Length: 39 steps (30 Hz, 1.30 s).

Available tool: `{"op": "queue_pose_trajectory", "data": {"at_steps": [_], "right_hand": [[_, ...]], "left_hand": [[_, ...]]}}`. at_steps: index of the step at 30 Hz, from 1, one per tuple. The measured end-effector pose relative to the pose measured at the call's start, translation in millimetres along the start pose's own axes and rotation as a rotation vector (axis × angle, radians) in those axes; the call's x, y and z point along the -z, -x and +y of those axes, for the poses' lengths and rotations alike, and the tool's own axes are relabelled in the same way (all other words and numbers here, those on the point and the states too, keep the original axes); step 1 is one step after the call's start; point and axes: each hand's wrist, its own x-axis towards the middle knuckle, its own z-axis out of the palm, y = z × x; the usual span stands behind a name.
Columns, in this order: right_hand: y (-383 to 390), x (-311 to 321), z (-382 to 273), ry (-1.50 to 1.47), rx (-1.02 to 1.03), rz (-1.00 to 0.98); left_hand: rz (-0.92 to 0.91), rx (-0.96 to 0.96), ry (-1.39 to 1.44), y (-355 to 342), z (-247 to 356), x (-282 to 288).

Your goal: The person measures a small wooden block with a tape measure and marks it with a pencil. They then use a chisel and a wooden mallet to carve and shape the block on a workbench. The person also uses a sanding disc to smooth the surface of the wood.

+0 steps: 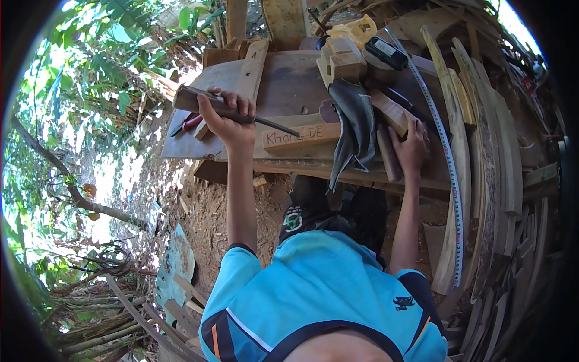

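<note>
Though within left fingers [243, 107], wooden handle [189, 98], metal shaft [277, 125] beyond.

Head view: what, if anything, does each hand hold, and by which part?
Left hand: a metal-shafted tool, by its thick handle. Right hand: touching a wooden block at one end; gripping cannot be told.

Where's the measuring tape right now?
In the head view, the measuring tape runs down the right side, along the long planks, to the right of the right hand.
</note>
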Motion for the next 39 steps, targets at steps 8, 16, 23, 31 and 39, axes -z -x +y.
{"op": "queue_pose_trajectory", "data": {"at_steps": [8, 16, 23, 31, 39], "right_hand": [[0, 3, -3, 0.03, -0.012, -0.008], [0, 5, -3, 0.047, -0.024, -0.034], [-1, 8, -7, 0.012, -0.019, -0.02], [-1, 7, -5, 0.014, -0.021, -0.021], [-1, 9, -8, 0.007, -0.04, -0.049]], "left_hand": [[-0.341, 0.122, 0.168, -11, -10, 4], [-0.329, 0.167, -0.01, -21, -18, -11], [-0.407, 0.221, -0.038, -28, -23, -19], [-0.428, 0.217, -0.138, -27, -24, -26], [-0.462, 0.244, -0.16, -29, -27, -32]]}}
